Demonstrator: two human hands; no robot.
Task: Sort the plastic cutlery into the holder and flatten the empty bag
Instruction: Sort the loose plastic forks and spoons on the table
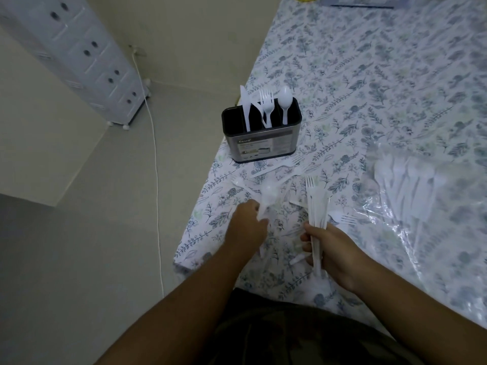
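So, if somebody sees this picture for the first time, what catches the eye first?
Probably the dark cutlery holder near the table's left edge, with white knives, forks and a spoon standing in it. Next, the right hand gripping a bundle of forks, and the clear bag of cutlery on the right.

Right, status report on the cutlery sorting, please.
Right hand grips fork bunch; left hand grips blurred spoon. Holder partly filled. Bag not empty.

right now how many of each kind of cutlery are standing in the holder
In the holder:
knives: 2
forks: 2
spoons: 1
Total: 5
The forks overlap, so 2 is my best reading.
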